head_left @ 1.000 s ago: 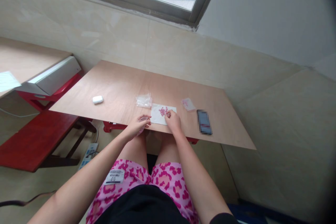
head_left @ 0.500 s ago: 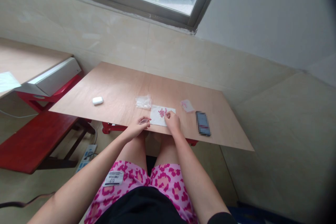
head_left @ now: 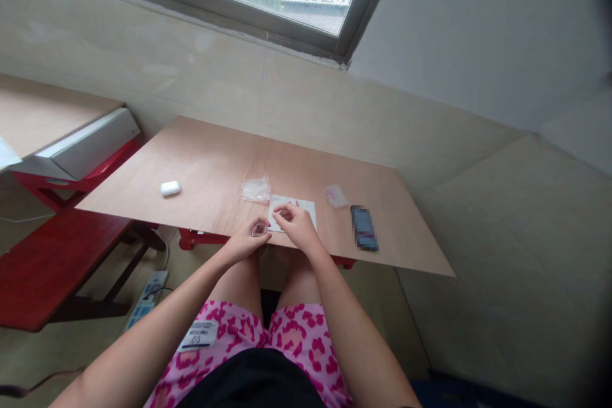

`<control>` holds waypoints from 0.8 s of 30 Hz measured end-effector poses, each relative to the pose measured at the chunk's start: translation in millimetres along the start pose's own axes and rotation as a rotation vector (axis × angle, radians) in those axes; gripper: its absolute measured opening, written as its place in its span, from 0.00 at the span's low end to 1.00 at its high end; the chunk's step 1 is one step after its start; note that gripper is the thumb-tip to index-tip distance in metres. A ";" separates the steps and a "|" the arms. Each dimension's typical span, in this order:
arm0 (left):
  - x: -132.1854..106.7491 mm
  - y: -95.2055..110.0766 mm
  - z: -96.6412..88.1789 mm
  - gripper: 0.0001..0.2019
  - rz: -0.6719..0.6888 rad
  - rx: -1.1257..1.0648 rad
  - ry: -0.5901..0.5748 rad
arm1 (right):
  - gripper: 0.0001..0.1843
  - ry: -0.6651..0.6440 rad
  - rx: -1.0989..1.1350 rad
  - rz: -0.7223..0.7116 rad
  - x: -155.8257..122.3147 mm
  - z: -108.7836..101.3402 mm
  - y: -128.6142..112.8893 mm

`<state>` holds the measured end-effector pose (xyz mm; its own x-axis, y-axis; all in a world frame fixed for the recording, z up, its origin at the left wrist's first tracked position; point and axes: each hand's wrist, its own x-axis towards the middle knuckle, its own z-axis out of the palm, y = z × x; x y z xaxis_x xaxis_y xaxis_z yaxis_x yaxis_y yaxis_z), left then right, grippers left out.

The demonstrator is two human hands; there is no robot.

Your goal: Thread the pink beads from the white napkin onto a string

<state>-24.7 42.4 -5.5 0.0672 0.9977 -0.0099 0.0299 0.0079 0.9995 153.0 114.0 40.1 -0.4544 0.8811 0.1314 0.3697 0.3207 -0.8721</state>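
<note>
At the table's front edge my left hand holds a small clear plastic bag between thumb and fingers, its mouth apparently spread. Just to the right, my right hand hovers over a white sheet, its thumb and forefinger pinched toward the bag. Whatever sits in that pinch is too small to make out. Behind the right fingers a few pink beads show on the sheet; the hand hides the others. A pile of clear bags lies beyond my left hand.
On the wooden table, a clear bag with pink pieces lies right of the sheet, near a phone. A white earbud case lies at the left. A red bench and a power strip are below left.
My right hand has moved left from the bead heap toward the bag and now covers most of the beads. My left hand has turned the bag's opening more upward. The view shifts slightly.
</note>
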 end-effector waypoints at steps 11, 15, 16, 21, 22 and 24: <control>-1.7 -4.8 1.4 0.12 -0.007 0.070 0.012 | 0.07 0.219 -0.404 0.263 5.4 -33.8 83.7; -2.5 -2.1 1.9 0.12 -0.022 0.064 0.001 | 0.05 0.250 -0.437 0.291 11.1 -26.5 87.2; -2.6 -1.1 1.7 0.12 -0.024 0.065 0.002 | 0.04 0.259 -0.442 0.297 12.7 -25.8 87.5; -1.1 -0.1 0.8 0.12 -0.005 0.104 0.011 | 0.03 0.278 -0.423 0.311 16.9 -29.5 85.3; -0.6 -0.8 0.7 0.12 0.000 0.113 0.012 | 0.02 0.278 -0.408 0.309 17.0 -30.9 84.1; 0.5 -3.1 0.7 0.12 0.012 0.125 0.015 | 0.04 0.280 -0.365 0.300 16.7 -32.7 80.3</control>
<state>-24.1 42.8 -8.6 0.0534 0.9986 0.0031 0.1536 -0.0113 0.9881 201.6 165.8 -12.4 -0.0706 0.9953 0.0662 0.7296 0.0968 -0.6770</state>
